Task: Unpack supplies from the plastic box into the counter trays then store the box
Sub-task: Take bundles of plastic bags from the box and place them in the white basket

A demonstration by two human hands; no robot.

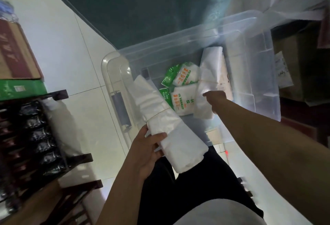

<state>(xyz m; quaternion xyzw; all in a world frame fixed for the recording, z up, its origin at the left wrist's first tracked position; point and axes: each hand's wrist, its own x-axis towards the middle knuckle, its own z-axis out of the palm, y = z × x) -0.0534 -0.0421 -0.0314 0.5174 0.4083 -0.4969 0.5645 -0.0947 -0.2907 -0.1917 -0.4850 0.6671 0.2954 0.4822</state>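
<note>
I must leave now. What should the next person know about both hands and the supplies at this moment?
Left hand grips one banded roll of white bags, partly lifted over the rim of the clear plastic box.
Right hand reaches into the box and touches a second white bundle.
Green-and-white packets lie on the box floor.
Left: empty the box, fill the trays, store the box.

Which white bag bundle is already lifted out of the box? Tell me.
The rolled bundle gripped by the left hand, angled over the plastic box rim. The other bundle still lies inside, under the right hand.
</note>
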